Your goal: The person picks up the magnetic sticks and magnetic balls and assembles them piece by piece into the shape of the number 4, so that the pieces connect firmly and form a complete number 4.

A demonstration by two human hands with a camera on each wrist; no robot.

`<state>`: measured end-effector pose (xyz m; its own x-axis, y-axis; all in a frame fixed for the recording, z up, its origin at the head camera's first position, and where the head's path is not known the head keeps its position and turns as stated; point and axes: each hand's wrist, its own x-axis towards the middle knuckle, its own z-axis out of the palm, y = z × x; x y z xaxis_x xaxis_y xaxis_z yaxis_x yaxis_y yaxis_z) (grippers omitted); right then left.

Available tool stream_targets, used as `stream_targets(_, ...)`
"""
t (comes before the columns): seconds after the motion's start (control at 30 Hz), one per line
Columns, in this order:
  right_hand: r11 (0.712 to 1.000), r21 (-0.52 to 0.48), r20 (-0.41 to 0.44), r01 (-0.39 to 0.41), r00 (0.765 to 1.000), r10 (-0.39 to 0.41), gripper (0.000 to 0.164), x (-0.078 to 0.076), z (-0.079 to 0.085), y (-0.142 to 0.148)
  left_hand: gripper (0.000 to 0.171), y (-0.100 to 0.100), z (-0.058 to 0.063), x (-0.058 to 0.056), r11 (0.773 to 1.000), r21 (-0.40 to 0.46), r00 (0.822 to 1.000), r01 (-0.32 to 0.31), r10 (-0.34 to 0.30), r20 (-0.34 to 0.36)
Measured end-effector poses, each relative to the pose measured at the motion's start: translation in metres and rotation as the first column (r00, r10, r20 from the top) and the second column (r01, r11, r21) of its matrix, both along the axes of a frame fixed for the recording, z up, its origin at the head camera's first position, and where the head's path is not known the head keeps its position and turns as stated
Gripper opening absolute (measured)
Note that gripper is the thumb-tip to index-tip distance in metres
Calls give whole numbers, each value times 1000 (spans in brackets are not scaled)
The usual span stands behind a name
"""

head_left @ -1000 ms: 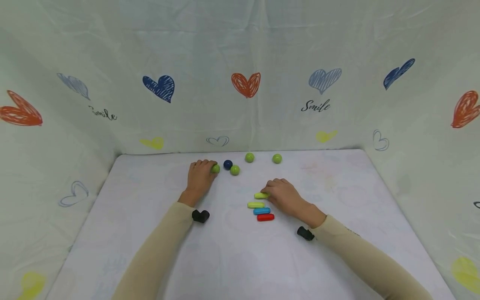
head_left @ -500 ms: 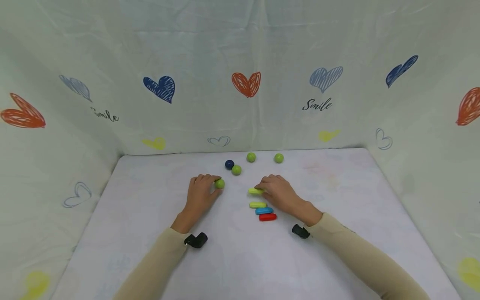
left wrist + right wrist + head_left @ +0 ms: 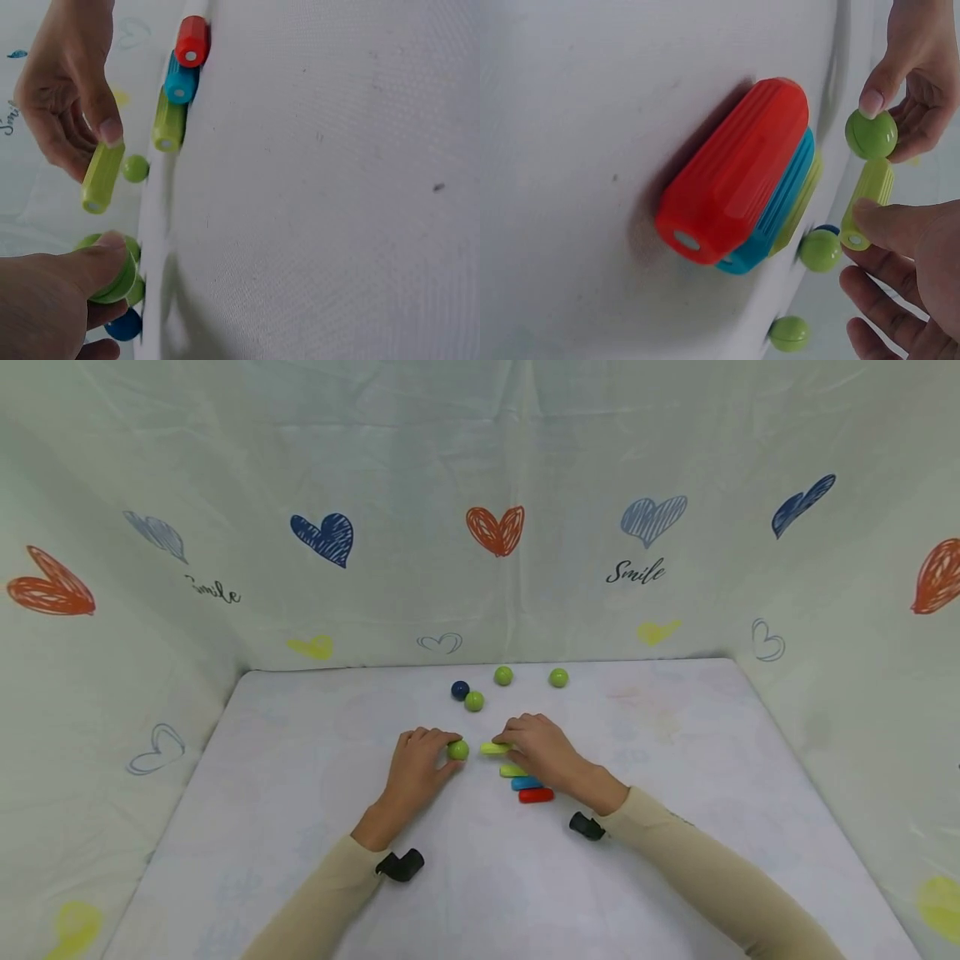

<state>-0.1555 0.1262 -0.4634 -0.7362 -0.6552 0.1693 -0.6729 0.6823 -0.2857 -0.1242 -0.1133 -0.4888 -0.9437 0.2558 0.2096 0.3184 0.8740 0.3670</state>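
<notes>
My left hand [image 3: 417, 770] pinches a green ball [image 3: 458, 750] between thumb and fingers. Just to its right, my right hand [image 3: 546, 753] pinches a yellow-green ribbed rod [image 3: 868, 202], one end facing the ball. In the right wrist view the ball [image 3: 871, 135] and the rod's far end overlap. The left wrist view shows a gap between this rod [image 3: 103, 177] and the left fingers. Below the right hand, a second yellow-green rod [image 3: 513, 771], a blue rod [image 3: 527, 784] and a red rod [image 3: 536, 796] lie side by side, partly under the hand in the head view.
Toward the table's back edge are a dark blue ball [image 3: 460, 691] and a green ball [image 3: 474, 702] beside it. Two more green balls, one in the middle [image 3: 503, 676] and one to the right [image 3: 558, 677], lie behind. A white printed cloth [image 3: 405, 577] hangs behind the white table [image 3: 315, 760].
My left hand has brought the green ball from the back of the table toward me and to the right. My right hand has shifted left with the yellow-green rod, narrowing the gap.
</notes>
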Motion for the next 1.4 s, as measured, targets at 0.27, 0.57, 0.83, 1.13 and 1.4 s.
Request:
stream_targets(0.27,999,-17,-3,-28,1000,28,27,1,-2,-4,41,7,3,4,1000,16,1000,14,-14,-14)
stream_targets(0.57,999,-38,-3,-31,1000,31,28,1,-7,-3,39,8,-1,7,1000,-4,999,19,-19,-47)
stream_targets(0.83,982,9,-20,188,982,-187,45,-23,-9,19,40,3,-4,11,1000,-19,999,-10,9,-36)
stream_targets(1.13,938,68,-76,340,939,-335,59,-63,-8,53,41,-1,-3,7,1000,-12,999,-16,16,-52)
stream_targets(1.4,918,166,-53,359,933,-355,53,-76,-9,61,40,0,0,5,1000,-10,999,-25,25,-48)
